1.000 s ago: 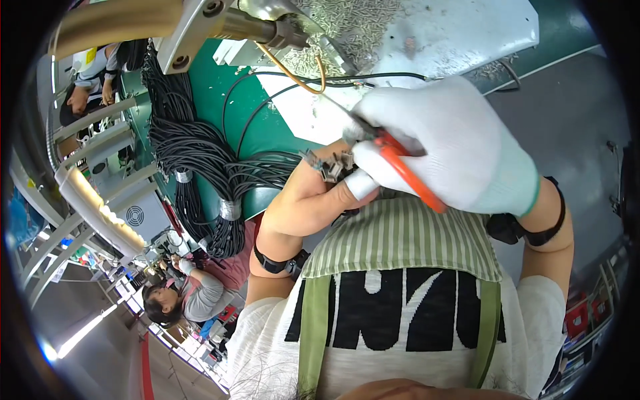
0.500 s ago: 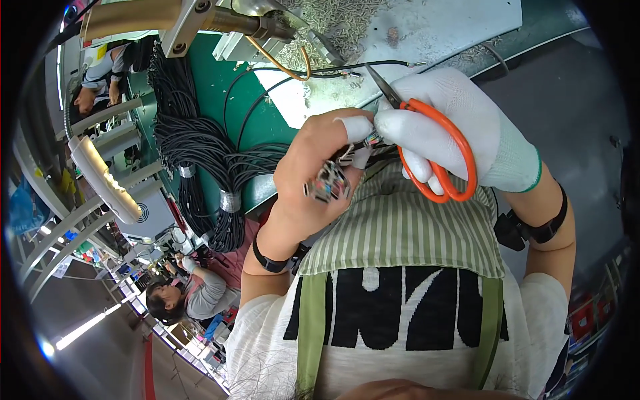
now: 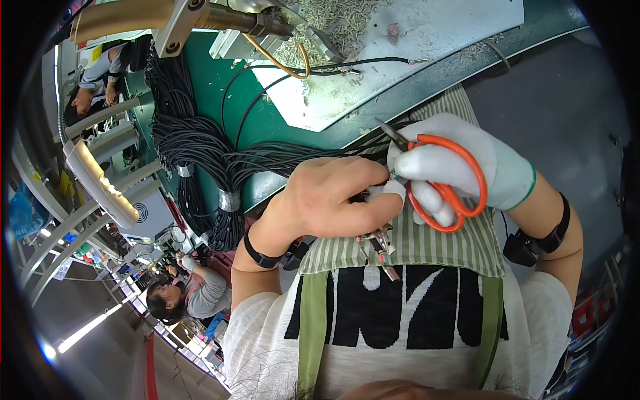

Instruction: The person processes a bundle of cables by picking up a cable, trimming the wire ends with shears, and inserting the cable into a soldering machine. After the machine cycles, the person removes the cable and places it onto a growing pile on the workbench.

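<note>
the cable ends (image 3: 380,250), a small cluster of metal tips with bits of colour, hang just below your bare left hand (image 3: 333,197) in front of your striped apron (image 3: 340,257); your fingers are curled closed around the cluster, with a white finger cot (image 3: 395,191) on one fingertip. your gloved right hand (image 3: 453,157) grips the orange-handled scissors (image 3: 481,180), their blades (image 3: 391,135) pointing up and away, while its fingertips meet your left ones; what they pinch there is too hidden to tell. the black cables (image 3: 280,155) run in from the left, over the bench edge and behind your hands. they should feel light singly, springy and smooth enough to slide on each other, with some drag from the bundle; the tips look thin and easily bent, so take hold on the black jacket just behind them and keep the pressure soft. further out, a silver wrap (image 3: 229,200) binds the bundle on the green bench (image 3: 207,87). beyond lie a white sheet (image 3: 293,107), a loose black cable (image 3: 373,62) and a heap of metal clippings (image 3: 347,27); off to the left are a lit lamp (image 3: 100,183) and a seated co-worker (image 3: 207,293).
</note>
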### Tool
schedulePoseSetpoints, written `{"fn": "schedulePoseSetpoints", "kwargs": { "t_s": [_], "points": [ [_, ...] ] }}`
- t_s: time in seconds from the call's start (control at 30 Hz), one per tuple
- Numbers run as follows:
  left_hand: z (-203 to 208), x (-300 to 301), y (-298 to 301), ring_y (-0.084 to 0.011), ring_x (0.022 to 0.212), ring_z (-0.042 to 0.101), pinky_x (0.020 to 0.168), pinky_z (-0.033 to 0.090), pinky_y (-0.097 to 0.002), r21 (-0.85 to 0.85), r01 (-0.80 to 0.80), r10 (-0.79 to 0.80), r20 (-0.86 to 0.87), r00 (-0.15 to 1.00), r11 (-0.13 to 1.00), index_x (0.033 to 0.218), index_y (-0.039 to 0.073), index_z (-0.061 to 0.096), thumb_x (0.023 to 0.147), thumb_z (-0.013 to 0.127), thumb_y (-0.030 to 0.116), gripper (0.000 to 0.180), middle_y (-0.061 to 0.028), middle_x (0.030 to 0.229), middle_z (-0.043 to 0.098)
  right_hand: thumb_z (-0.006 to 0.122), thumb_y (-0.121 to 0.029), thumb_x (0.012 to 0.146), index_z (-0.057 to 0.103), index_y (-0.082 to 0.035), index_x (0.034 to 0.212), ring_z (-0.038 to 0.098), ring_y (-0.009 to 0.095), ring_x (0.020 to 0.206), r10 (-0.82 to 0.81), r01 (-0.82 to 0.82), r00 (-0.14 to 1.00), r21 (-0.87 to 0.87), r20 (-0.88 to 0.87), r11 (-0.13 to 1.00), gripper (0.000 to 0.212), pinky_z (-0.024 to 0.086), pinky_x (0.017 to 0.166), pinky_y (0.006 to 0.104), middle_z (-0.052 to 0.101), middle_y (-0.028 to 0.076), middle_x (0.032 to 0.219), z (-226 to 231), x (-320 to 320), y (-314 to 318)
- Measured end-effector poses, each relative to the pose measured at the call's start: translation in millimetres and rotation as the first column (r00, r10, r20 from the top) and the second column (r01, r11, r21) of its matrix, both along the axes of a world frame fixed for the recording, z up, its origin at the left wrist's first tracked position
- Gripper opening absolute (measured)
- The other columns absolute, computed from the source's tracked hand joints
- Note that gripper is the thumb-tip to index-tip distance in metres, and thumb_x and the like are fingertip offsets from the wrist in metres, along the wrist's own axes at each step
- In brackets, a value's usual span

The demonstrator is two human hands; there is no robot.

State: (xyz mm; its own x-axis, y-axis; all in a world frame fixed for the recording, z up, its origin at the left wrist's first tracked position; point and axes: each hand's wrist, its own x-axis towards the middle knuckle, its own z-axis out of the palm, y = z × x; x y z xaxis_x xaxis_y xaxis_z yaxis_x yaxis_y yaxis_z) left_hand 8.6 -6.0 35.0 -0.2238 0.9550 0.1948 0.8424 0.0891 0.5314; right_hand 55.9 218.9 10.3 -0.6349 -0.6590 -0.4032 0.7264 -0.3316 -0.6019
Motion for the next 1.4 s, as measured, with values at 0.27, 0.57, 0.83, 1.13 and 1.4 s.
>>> {"fn": "schedulePoseSetpoints", "kwargs": {
  "t_s": [0.27,0.57,0.83,1.13,1.4],
  "points": [
    [2.7,14.4,20.7,-0.0065,0.073,0.055,0.066,0.044,-0.0211,-0.127,-0.804,0.311,0.948,0.074,0.581,0.099,0.002,0.055,0.082,0.066,0.005,0.02,-0.0026,0.084,0.059,0.069,-0.01,0.072,0.06,-0.005,0.082,0.056,0.024,0.05,0.132,0.832,0.296,0.323,-0.946,0.451,0.015,0.045,0.049,0.0313,0.056,0.011,0.062,5.8,-3.5,-32.7],
    [-3.3,6.8,19.9,-0.0038,0.073,0.052,0.065,0.042,-0.0188,-0.033,-0.835,0.529,0.788,0.316,0.549,0.094,-0.001,0.053,0.078,0.064,-0.004,0.02,-0.0014,0.081,0.058,0.073,-0.014,0.067,0.064,-0.009,0.093,0.057,0.023,0.064,0.547,0.885,0.222,0.402,-0.807,0.234,0.028,0.05,0.08,0.0364,0.053,0.004,0.069,7.9,0.1,-23.5],
    [-4.6,6.8,28.4,-0.0027,0.071,0.05,0.063,0.041,-0.0168,-0.024,-0.824,0.602,0.695,0.393,0.565,0.092,-0.001,0.052,0.075,0.063,-0.006,0.021,-0.0008,0.08,0.057,0.071,-0.015,0.07,0.062,-0.009,0.093,0.054,0.022,0.057,0.646,0.875,0.242,0.451,-0.724,0.178,0.026,0.051,0.078,0.0356,0.049,0.004,0.062,0.6,3.1,-22.6],
    [-16.1,13.3,25.4,-0.0024,0.067,0.05,0.06,0.04,-0.0161,0.239,-0.76,0.516,0.61,0.602,0.605,0.093,0.0,0.05,0.077,0.061,-0.007,0.021,-0.003,0.078,0.056,0.066,-0.015,0.079,0.056,-0.006,0.079,0.057,0.028,0.051,0.123,0.583,0.53,0.466,-0.839,0.666,0.013,0.045,0.048,0.034,0.054,0.01,0.058,7.4,5.2,-25.2],
    [-6.8,14.0,29.6,-0.0014,0.062,0.045,0.056,0.035,-0.0163,0.069,-0.837,0.517,0.758,0.398,0.543,0.092,-0.001,0.051,0.077,0.063,-0.005,0.02,0.0,0.074,0.055,0.068,-0.01,0.076,0.061,-0.004,0.084,0.052,0.021,0.047,0.176,0.8,0.309,0.356,-0.934,0.483,0.011,0.041,0.045,0.0309,0.052,0.007,0.059,-1.6,3.6,-31.7]
  ]
}}
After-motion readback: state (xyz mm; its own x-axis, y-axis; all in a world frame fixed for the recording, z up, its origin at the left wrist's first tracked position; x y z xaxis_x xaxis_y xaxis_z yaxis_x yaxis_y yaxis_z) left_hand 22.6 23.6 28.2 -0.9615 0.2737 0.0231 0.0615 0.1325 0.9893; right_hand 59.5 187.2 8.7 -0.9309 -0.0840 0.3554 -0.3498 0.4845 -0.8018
